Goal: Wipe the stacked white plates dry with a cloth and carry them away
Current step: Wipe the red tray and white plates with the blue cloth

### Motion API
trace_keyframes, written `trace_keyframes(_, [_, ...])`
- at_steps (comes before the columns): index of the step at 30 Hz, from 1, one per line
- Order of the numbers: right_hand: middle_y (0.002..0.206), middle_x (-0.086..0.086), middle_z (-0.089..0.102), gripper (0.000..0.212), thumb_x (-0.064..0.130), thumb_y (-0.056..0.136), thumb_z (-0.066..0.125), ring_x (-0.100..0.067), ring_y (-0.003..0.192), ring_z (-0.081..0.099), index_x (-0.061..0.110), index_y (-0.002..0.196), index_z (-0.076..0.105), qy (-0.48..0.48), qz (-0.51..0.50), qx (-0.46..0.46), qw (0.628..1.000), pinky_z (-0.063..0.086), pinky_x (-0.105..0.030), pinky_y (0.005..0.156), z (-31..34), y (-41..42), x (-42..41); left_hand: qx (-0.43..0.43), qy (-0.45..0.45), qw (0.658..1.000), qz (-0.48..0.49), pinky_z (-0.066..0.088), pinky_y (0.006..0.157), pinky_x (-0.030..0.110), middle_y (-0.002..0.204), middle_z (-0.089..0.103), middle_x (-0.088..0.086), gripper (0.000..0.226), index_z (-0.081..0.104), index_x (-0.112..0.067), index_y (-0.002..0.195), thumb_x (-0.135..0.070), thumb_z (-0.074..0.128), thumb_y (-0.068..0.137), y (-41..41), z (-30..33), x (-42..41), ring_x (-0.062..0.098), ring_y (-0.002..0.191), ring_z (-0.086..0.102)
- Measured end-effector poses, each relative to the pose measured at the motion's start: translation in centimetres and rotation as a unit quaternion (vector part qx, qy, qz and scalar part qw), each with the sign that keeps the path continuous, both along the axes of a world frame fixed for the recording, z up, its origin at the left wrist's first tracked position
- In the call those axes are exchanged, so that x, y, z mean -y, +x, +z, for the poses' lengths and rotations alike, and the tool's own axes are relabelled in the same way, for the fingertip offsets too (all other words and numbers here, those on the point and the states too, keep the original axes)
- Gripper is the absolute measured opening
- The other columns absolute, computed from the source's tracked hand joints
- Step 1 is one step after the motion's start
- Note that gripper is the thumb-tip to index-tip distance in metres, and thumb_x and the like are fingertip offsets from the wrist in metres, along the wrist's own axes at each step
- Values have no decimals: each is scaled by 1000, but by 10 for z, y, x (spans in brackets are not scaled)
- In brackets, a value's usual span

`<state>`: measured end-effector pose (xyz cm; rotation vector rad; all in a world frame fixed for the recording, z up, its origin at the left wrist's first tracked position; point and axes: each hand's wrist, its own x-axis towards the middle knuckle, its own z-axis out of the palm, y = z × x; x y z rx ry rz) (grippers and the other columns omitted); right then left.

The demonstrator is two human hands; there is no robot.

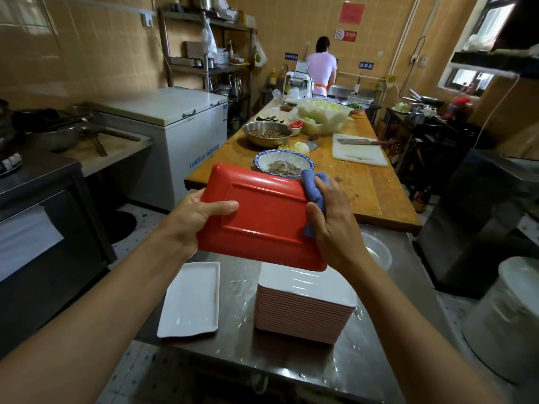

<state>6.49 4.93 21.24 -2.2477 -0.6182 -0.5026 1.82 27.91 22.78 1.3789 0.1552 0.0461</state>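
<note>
Above the wet steel table (239, 339), my left hand (192, 220) grips the red-backed plate (262, 217) at nine o'clock; my right hand (335, 225), at three o'clock, pinches the blue cloth (316, 185) against its edge. Beneath, at six o'clock, stands the plate stack (303, 304), a single white plate (192, 298) at its nine o'clock.

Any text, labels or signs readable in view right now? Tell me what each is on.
Chest freezer front: blue lettering, too blurred to read.
Red notice on the far wall: print too small.
No-smoking sign: symbol clear, words unreadable.
Blue wall labels: characters too blurred.
Held red plate, white stack: no text.
</note>
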Motion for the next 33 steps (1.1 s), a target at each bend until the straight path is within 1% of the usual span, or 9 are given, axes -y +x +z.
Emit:
trace_keyframes(2, [158,-4,14,63,48,93,26,-11,145,9,17,147,26,-20,11,-2,1000,12,-25,116,-10,-9,6,-39,-36,999,9,57,69,43,101,71,13,53,63,-20,109,-17,72,57,0,-6,3,33,89,67])
trace_keyframes(5, [157,5,6,65,55,91,18,-6,144,7,24,148,15,-44,32,12,998,11,-21,116,-29,-25,16,-94,-71,993,30,58,66,43,91,73,12,42,64,-20,104,-14,72,63,-1,-12,6,31,79,69])
trace_keyframes(8, [157,-1,12,58,41,93,26,-16,145,14,20,147,21,-43,29,29,998,20,-35,117,-43,-37,16,-150,-101,982,64,56,44,37,66,72,9,17,63,-16,91,-16,71,77,-2,-14,10,25,54,69])
trace_keyframes(11, [152,-7,17,59,30,88,34,-23,143,15,8,143,34,-69,-15,85,994,17,-42,116,-52,-46,-2,-170,-130,973,82,52,42,37,58,70,8,13,59,-16,87,-22,70,81,-4,-15,20,23,47,67])
trace_keyframes(16, [155,-14,19,64,24,86,40,-26,146,8,6,146,30,-94,32,93,991,7,-42,118,-60,-70,-61,-172,-193,963,71,47,56,40,61,70,11,27,55,-11,77,-33,55,92,-12,-15,39,24,60,64])
trace_keyframes(21, [156,-10,22,60,22,89,41,-25,146,10,10,147,30,-109,74,109,985,13,-46,117,-61,-79,-99,-163,-276,945,62,45,95,36,87,64,14,46,58,-1,91,-45,46,94,-15,-20,25,23,85,60])
trace_keyframes(25, [154,-7,26,55,28,93,36,-22,146,15,13,146,34,-139,78,128,979,13,-46,116,-60,-63,-91,-146,-237,955,106,52,61,44,79,68,15,34,62,-5,87,-35,49,95,-22,-26,8,28,73,65])
trace_keyframes(29, [152,-5,33,57,33,90,28,-18,144,20,16,143,38,-122,36,86,988,8,-41,117,-53,-38,-79,-125,-223,957,138,48,65,49,108,65,17,29,56,-13,115,-31,54,93,-29,-33,-9,33,92,63])
trace_keyframes(33, [153,-5,30,55,30,92,25,-16,144,19,13,143,38,-79,23,8,997,9,-36,119,-50,-16,-70,-112,-210,961,142,52,61,44,89,73,9,14,60,-16,103,-24,57,91,-39,-42,-24,27,82,68])
